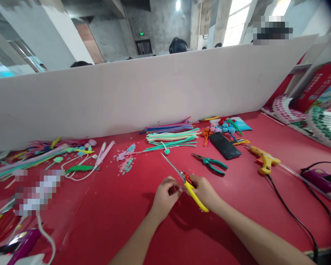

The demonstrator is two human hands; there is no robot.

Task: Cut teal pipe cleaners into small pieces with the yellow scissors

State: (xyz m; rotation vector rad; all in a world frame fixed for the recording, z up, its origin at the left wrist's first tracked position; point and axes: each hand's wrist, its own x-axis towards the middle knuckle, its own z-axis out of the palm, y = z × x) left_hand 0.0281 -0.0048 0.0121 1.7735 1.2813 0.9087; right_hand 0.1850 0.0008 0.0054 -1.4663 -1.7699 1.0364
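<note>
Over the red table, my right hand is closed around scissors with yellow handles, whose blades point up and to the left. A small red piece shows beside its fingers. My left hand is just left of the scissors, thumb and fingers pinched together; what they hold, if anything, is too small to tell. Beyond the blade tips sits a small green ball with a pale stem. Teal-handled pliers rest to the right of the blades.
Bundles of pipe cleaners lie by the white partition. A black phone and a yellow glue gun with its cord are at right. Fuzzy scraps, a pink straightener-like tool and cables are at left.
</note>
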